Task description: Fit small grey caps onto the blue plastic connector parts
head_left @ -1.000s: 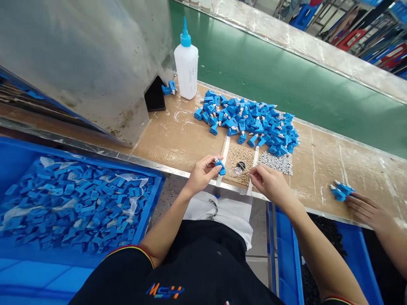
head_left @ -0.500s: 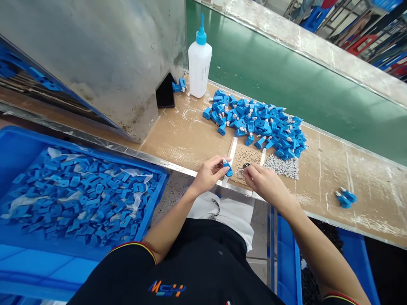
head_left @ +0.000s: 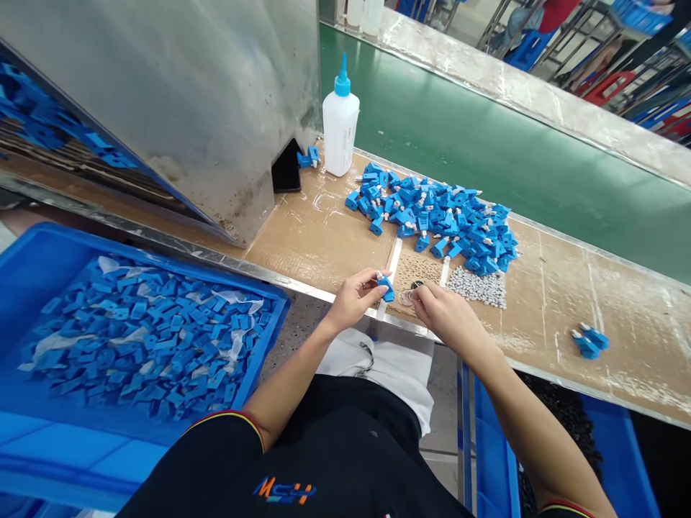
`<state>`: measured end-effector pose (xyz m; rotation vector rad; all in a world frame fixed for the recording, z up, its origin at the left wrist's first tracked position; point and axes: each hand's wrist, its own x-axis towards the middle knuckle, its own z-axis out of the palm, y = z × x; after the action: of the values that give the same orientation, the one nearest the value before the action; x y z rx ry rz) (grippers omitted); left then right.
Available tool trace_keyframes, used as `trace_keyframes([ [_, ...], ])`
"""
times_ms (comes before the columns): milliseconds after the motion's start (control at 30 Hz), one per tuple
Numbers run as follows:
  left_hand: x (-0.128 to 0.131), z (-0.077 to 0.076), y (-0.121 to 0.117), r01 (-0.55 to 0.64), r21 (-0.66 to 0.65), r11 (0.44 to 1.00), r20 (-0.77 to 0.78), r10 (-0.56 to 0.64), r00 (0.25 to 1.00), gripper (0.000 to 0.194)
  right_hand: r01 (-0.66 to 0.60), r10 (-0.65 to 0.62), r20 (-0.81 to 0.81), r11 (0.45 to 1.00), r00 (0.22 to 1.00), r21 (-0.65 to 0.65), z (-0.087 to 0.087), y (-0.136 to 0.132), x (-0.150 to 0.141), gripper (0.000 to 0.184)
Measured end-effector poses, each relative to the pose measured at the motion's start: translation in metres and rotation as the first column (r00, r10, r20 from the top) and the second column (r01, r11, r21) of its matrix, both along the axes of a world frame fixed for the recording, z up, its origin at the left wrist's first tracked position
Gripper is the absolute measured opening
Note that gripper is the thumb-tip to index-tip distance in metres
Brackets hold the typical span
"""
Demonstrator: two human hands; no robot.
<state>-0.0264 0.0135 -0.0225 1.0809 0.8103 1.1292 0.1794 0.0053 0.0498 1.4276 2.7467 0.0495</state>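
Head view: right hand [head_left: 447, 314], grip unclear

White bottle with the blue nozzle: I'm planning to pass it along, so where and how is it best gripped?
Probably mid-body on the bottle, below the blue nozzle, from the near side: it stands upright, its body is broad, its nozzle tapers thin, and blue parts lie left, the blue pile right.
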Motion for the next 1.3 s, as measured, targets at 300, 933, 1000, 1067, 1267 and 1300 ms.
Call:
trace_keyframes([
  [300,0.006,0.010,-0.018,-0.008,0.002,1.000,0.105,0.007,0.994,0.040,0.129,-0.106,-0.653,0.992,0.750,-0.012,0.023,-0.023,-0.014,0.013],
  [933,0.020,0.027,-0.040,-0.077,0.125,0.989,0.020,0.075,0.997,0.039,0.222,-0.285,-0.883,0.951,0.372,-0.213,0.013,-0.052,-0.041,0.011],
  [1000,0.020,0.026,-0.040,-0.065,0.145,0.987,-0.003,0.066,0.998,0.038,0.231,-0.267,-0.868,0.956,0.418,-0.183,0.012,-0.052,-0.040,0.011],
  [1067,0.017,0.026,-0.039,-0.060,0.185,0.981,-0.033,0.067,0.997,0.034,0.240,-0.243,-0.844,0.960,0.478,-0.140,0.013,-0.054,-0.040,0.012],
  [1267,0.007,0.026,-0.035,-0.035,0.305,0.952,-0.188,0.096,0.978,0.026,0.250,-0.236,-0.763,0.963,0.601,-0.101,0.011,-0.058,-0.041,0.015],
  [1300,0.006,0.025,-0.035,-0.030,0.299,0.954,-0.200,0.093,0.975,0.027,0.247,-0.242,-0.767,0.962,0.594,-0.112,0.009,-0.058,-0.041,0.015],
])
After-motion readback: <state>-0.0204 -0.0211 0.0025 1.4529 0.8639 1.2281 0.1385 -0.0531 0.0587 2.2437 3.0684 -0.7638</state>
